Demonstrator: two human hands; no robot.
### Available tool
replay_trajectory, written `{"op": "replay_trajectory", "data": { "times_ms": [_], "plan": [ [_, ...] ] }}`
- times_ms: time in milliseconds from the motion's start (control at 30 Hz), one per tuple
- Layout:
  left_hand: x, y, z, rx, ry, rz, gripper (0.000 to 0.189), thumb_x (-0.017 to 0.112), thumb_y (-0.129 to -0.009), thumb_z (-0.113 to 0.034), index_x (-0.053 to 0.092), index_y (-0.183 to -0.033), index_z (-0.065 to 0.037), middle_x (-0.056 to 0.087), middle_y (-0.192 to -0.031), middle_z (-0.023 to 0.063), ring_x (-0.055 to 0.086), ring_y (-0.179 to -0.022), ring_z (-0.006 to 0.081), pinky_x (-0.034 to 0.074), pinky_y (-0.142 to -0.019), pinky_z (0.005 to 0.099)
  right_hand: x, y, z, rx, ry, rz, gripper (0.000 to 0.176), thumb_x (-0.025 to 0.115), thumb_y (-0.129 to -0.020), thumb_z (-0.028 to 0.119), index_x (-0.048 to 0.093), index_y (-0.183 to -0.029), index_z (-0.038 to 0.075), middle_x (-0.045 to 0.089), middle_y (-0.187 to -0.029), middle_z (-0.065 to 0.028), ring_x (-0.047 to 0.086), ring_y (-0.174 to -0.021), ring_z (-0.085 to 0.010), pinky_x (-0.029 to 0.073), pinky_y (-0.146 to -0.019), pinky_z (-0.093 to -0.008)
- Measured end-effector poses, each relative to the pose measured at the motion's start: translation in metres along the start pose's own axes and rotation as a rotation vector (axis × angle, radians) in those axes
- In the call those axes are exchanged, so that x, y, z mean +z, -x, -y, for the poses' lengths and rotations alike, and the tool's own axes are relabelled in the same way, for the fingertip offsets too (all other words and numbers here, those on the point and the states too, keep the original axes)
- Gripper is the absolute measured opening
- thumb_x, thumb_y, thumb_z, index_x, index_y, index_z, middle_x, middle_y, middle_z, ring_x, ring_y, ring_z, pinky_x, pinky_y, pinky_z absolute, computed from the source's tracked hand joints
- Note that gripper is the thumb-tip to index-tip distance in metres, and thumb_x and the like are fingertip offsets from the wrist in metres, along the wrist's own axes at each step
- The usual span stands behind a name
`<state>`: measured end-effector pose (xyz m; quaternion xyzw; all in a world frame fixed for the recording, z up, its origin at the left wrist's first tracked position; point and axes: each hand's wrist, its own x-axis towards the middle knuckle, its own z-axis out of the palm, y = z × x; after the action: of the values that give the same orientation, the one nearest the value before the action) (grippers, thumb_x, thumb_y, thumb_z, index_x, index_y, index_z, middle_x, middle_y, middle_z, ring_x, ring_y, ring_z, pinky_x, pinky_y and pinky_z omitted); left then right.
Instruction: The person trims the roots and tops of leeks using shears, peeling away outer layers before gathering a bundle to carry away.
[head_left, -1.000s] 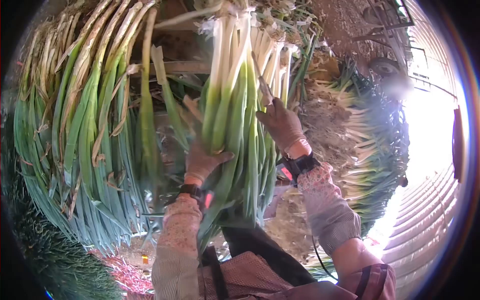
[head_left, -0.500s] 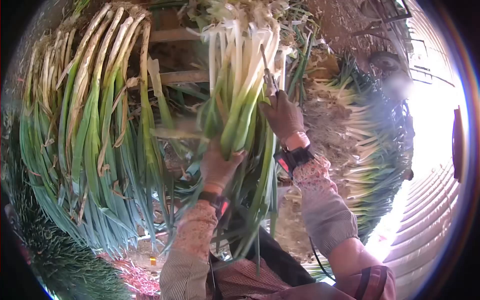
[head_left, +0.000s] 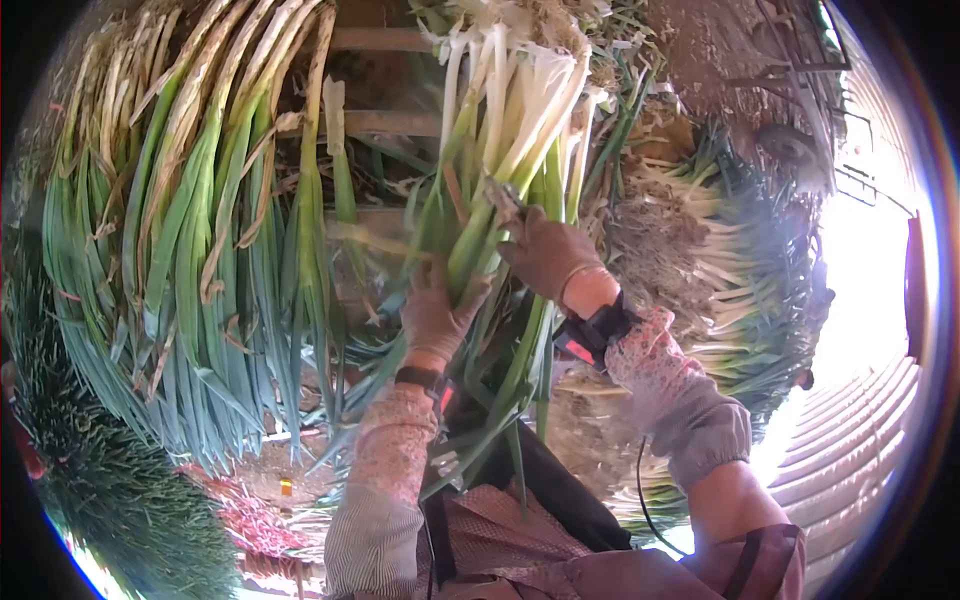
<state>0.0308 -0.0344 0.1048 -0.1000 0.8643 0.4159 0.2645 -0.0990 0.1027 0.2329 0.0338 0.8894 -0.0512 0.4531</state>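
A bunch of long green onions (head_left: 495,140) lies in front of me, its white stems and roots pointing away. My left hand (head_left: 440,310), in a brownish glove, is closed around the green leaves at the lower part of the bunch. Just to its right and higher up, my gloved right hand (head_left: 552,255) grips a slim metal tool (head_left: 505,200). The tool lies over the green part of the stems, close above my left hand; its exact kind is hard to make out. Loose leaves trail down below both hands toward my lap.
Unpeeled green onions (head_left: 200,200) with brown, dry outer skins hang in a row at the left. A long pile of onions (head_left: 740,270) lines the right, roots inward. Wooden slats (head_left: 390,122) show behind. Pink strands (head_left: 255,515) and a dark green heap (head_left: 130,510) lie at lower left.
My right hand has drawn the tool down from the white stems toward my left hand, turning its tip leftward. My left hand keeps its hold, and the view has shifted slightly.
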Motion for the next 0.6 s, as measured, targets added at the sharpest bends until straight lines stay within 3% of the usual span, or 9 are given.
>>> {"op": "replay_trajectory", "data": {
  "times_ms": [167, 333, 600],
  "plan": [
    [-0.002, 0.003, -0.008, -0.025, -0.018, 0.011, 0.095, 0.057, -0.084, -0.071, 0.038, -0.149, -0.005, 0.048, -0.134, 0.0295, 0.052, -0.119, 0.048, 0.046, -0.097, 0.0517, -0.002, -0.013, 0.003, 0.032, 0.09, 0.065, 0.055, 0.059, -0.091, 0.046, 0.054, -0.115, -0.003, 0.069, -0.096, -0.027, 0.067, -0.095, -0.0434, 0.051, -0.086, -0.0483],
    [-0.003, 0.003, -0.01, -0.037, -0.045, 0.021, 0.098, 0.054, -0.083, -0.074, 0.034, -0.151, -0.007, 0.048, -0.135, 0.028, 0.053, -0.118, 0.0479, 0.046, -0.095, 0.0536, -0.022, -0.032, 0.01, -0.026, 0.171, 0.032, 0.058, 0.059, -0.09, 0.047, 0.055, -0.118, -0.004, 0.069, -0.098, -0.0266, 0.067, -0.097, -0.0416, 0.051, -0.088, -0.0465],
    [-0.003, 0.005, -0.006, -0.048, -0.048, 0.019, 0.1, 0.052, -0.083, -0.077, 0.032, -0.153, -0.009, 0.051, -0.132, 0.0238, 0.055, -0.113, 0.0467, 0.047, -0.091, 0.0558, -0.034, -0.106, 0.005, 0.098, 0.29, -0.117, 0.056, 0.056, -0.091, 0.042, 0.056, -0.121, -0.006, 0.071, -0.106, -0.023, 0.068, -0.102, -0.0382, 0.052, -0.091, -0.0448]
  ]
}}
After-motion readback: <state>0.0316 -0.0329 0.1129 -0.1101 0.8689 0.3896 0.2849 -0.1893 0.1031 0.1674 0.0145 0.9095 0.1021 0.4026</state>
